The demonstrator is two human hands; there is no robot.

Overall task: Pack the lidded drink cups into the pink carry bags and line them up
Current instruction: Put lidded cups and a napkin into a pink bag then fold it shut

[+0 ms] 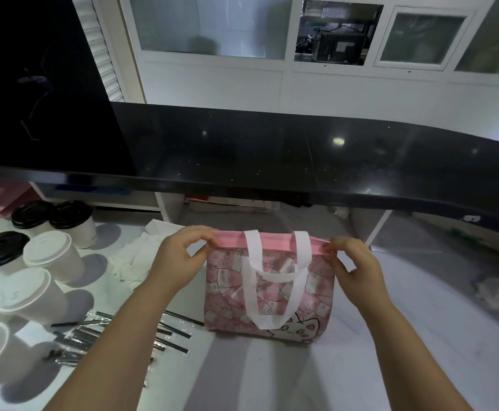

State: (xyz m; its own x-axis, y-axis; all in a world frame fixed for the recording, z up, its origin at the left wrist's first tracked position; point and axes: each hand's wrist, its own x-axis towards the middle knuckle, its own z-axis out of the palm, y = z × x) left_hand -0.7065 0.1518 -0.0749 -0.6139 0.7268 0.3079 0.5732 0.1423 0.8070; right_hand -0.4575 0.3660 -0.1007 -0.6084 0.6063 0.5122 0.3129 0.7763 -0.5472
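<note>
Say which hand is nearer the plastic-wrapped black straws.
Left. The left hand pinches the pink printed fabric bag's rim just beyond the straws; the right hand pinches its opposite corner.

Our bare left forearm [117,336] and right forearm [405,345] reach forward from the lower edge of the view, angled inward toward each other. Our left hand [180,256] is raised, knuckles up, its thumb and curled fingertips pinching one top corner of the pink carry bag [227,295]. Our right hand [353,271] mirrors it, pinching the opposite top corner. The hands sit roughly level and well apart.
</note>
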